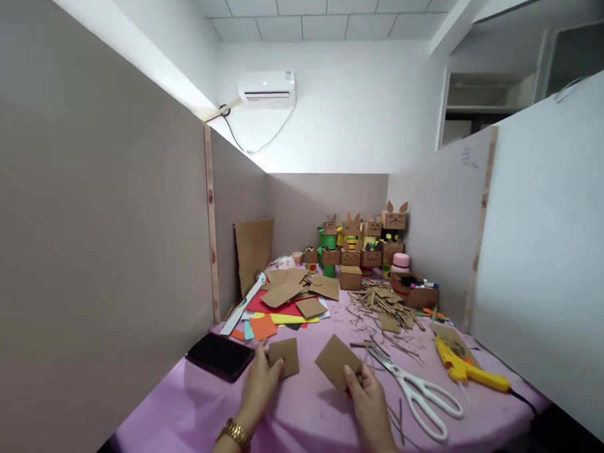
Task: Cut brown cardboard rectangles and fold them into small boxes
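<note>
My left hand (pixel 264 377), with a gold watch (pixel 235 436) at the wrist, pinches a small square piece of cardboard (pixel 285 356) by its left edge. Between thumb and fingers, my right hand (pixel 367 394) grips a second, slightly larger cardboard square (pixel 337 360), turned cornerwise. A gap of pink tablecloth separates the two squares. White-handled scissors (pixel 417 390) lie partly spread just right of my right hand. Close beside my left hand rests a black phone or tablet (pixel 221 356).
Coloured paper (pixel 263 327) and cardboard sheets (pixel 284 292) are piled at the back left. Cardboard scraps (pixel 381 303) lie behind the scissors. A yellow glue gun (pixel 468 371) is at right. Cardboard animal figures (pixel 351 239) stand at the back. Partition walls (pixel 243 190) enclose the table.
</note>
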Demonstrator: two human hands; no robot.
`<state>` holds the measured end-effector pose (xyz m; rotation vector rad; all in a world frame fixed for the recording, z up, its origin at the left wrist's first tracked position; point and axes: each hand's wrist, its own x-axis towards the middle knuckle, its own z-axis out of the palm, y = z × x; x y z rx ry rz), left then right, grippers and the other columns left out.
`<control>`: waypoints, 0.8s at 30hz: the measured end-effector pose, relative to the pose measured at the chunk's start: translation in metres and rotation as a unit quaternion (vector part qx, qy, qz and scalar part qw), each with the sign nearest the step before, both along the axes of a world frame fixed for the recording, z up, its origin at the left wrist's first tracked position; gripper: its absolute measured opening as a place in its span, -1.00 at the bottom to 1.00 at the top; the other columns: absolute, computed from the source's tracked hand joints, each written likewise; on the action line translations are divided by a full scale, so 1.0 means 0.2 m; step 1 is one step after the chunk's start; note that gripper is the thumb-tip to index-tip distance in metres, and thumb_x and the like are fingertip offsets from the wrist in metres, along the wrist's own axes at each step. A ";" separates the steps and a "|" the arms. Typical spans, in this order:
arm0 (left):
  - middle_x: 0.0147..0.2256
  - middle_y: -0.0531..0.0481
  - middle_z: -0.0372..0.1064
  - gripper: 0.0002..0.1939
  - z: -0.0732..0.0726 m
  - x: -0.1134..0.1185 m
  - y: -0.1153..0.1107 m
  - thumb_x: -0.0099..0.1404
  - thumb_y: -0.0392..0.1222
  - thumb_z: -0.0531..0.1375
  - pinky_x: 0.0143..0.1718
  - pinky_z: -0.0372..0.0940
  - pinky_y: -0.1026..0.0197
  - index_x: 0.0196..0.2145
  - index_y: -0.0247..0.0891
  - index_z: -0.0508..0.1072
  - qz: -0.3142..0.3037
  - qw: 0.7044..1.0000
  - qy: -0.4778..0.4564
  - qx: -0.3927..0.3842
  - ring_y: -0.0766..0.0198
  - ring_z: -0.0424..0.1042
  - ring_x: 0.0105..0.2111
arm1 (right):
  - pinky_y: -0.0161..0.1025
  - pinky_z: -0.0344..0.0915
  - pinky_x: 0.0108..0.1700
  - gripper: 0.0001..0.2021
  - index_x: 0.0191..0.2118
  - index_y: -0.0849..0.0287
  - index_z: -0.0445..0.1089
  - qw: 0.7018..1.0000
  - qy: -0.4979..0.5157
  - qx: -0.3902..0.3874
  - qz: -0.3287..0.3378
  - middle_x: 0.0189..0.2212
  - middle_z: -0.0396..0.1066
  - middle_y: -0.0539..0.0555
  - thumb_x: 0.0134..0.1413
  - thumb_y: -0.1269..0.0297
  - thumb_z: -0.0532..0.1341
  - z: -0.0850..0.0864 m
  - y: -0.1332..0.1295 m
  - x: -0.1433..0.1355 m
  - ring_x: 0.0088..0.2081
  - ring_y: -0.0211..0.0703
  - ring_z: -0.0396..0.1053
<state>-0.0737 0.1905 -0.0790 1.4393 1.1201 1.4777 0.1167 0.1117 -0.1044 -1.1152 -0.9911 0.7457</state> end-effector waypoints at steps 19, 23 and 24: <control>-0.19 -0.23 0.48 -0.54 -0.10 0.03 -0.01 0.06 0.05 0.20 -0.24 0.38 0.04 -0.16 -0.32 0.40 -0.054 0.998 -0.020 -0.024 -0.05 0.46 -0.19 | 0.16 0.10 0.10 -0.59 0.05 0.16 0.23 0.916 -0.390 -0.069 -0.068 0.13 0.19 0.14 0.07 0.28 0.23 0.19 0.72 -0.09 0.13 0.09 0.14; -0.13 -0.25 0.46 -0.49 -0.12 0.04 0.00 0.08 0.04 0.19 -0.17 0.37 0.03 -0.08 -0.33 0.37 -0.076 0.997 -0.014 -0.022 -0.06 0.45 -0.13 | 0.20 0.06 0.12 -0.56 0.10 0.14 0.19 0.888 -0.437 -0.102 -0.099 0.18 0.11 0.14 0.08 0.27 0.22 0.21 0.88 -0.15 0.16 0.12 0.08; -0.14 -0.25 0.47 -0.50 -0.12 0.04 0.00 0.08 0.04 0.19 -0.17 0.37 0.02 -0.08 -0.33 0.37 -0.080 0.996 -0.014 -0.023 -0.06 0.45 -0.14 | 0.20 0.07 0.11 -0.59 0.07 0.15 0.22 0.882 -0.447 -0.109 -0.098 0.16 0.14 0.14 0.09 0.27 0.21 0.20 0.90 -0.15 0.15 0.11 0.11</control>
